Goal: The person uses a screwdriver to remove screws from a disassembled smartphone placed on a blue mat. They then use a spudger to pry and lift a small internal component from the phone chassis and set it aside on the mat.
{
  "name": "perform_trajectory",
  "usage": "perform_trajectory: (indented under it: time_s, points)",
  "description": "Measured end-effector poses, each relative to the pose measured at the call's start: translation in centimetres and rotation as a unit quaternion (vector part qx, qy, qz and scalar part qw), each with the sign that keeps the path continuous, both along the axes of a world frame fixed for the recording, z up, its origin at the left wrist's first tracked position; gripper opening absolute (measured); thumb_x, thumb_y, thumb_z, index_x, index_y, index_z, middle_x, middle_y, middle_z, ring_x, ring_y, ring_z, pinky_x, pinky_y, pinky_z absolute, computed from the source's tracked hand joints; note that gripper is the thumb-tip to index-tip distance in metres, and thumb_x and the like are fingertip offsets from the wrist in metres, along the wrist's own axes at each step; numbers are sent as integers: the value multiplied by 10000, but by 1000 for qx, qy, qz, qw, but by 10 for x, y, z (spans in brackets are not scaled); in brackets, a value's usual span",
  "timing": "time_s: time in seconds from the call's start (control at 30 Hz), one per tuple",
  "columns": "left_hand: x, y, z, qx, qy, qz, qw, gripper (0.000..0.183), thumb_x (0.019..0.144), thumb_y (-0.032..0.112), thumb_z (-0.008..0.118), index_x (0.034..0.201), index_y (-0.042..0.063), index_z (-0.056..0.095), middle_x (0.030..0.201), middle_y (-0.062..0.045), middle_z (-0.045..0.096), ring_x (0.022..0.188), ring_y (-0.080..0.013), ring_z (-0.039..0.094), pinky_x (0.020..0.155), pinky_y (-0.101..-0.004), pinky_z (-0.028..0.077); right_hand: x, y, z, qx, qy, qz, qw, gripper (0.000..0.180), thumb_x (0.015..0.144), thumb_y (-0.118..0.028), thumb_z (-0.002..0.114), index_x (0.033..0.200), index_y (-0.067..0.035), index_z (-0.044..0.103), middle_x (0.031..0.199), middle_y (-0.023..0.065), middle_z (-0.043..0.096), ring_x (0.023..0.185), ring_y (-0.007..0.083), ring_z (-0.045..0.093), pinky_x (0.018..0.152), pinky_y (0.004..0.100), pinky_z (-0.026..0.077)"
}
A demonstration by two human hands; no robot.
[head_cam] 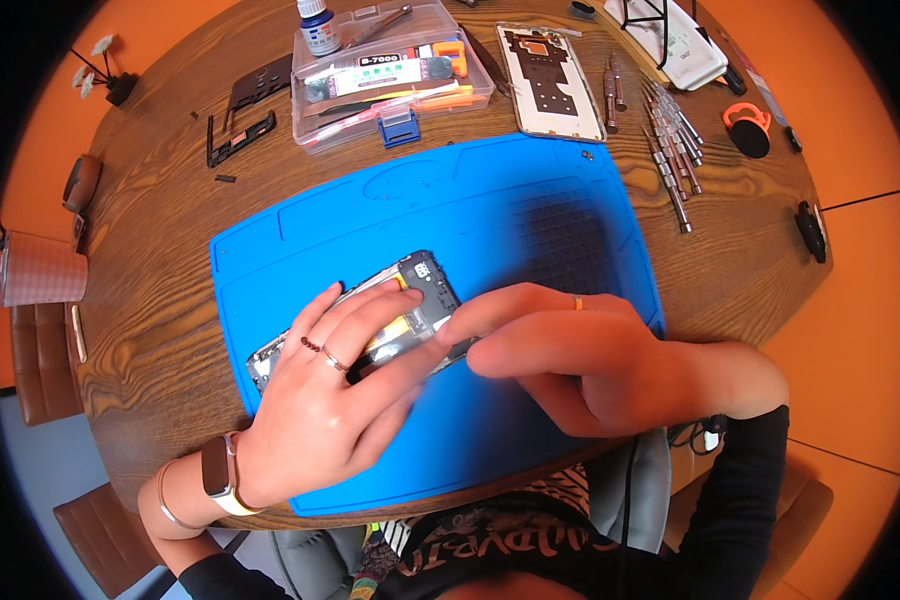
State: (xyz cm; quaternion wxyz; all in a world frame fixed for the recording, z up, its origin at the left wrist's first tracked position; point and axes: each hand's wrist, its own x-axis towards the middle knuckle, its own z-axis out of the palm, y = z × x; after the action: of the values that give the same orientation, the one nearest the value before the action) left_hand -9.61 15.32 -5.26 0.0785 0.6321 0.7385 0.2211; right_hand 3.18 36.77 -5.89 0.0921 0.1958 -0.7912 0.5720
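An opened smartphone [436, 285] lies at a slant on a blue silicone repair mat [330, 225], its inner parts and some yellow showing. My left hand [345, 382] rests spread over the phone, with fingertips on its upper edge and middle. Close by on the right, my right hand [570, 352] is held over the phone's lower right corner, thumb and index finger near each other. Their tips are by my left index fingertip. Whether something small sits between the right fingers cannot be told.
Behind the mat stand a clear plastic box [465, 94] with glue tubes and tools, a blue bottle [319, 30] and a phone back panel [559, 82]. Several screwdrivers [671, 142] and an orange suction cup [748, 131] lie right. Black frame parts [244, 142] lie back left.
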Motion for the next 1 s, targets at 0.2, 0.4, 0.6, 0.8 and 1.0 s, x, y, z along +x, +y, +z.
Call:
perform_trajectory:
  time_s: [0.2,0.4,0.6,0.8,1.0]
  points:
    - [0,0,0,-5,0,3,1000,366,786,122,693,1150,164,688,1296,-123,541,1229,-322,534,1035,-544,377,0,-1,1,24,-7,-2,1000,384,820,244,542,1114,-1,572,1226,223,589,998,298,652,811,329,513]
    - [0,0,1,-3,-3,-5,1000,310,772,89,715,1080,88,684,1302,-179,535,1234,-375,533,1045,-568,364,-2,0,2,48,4,-1,999,373,821,229,562,1110,-7,572,1209,220,603,984,316,663,800,340,534]
    - [-1,0,1,-9,-8,-14,1000,280,758,66,719,1037,58,695,1303,-209,531,1239,-401,529,1054,-581,349,-3,1,2,61,14,-23,998,356,824,215,583,1109,3,577,1151,216,637,970,312,679,786,324,546]
    - [2,0,-1,1,21,6,1000,395,774,125,705,1164,183,692,1306,-113,540,1250,-319,527,1037,-543,383,-10,-3,-1,52,76,-81,992,340,805,167,665,1107,23,606,1035,191,687,944,302,701,774,327,571]
    - [1,-1,-2,-10,16,5,1000,399,762,118,705,1156,182,697,1298,-112,545,1233,-312,538,1021,-552,396,-13,-2,7,134,67,-98,984,255,831,80,695,1074,26,637,985,156,699,834,260,716,683,305,567]
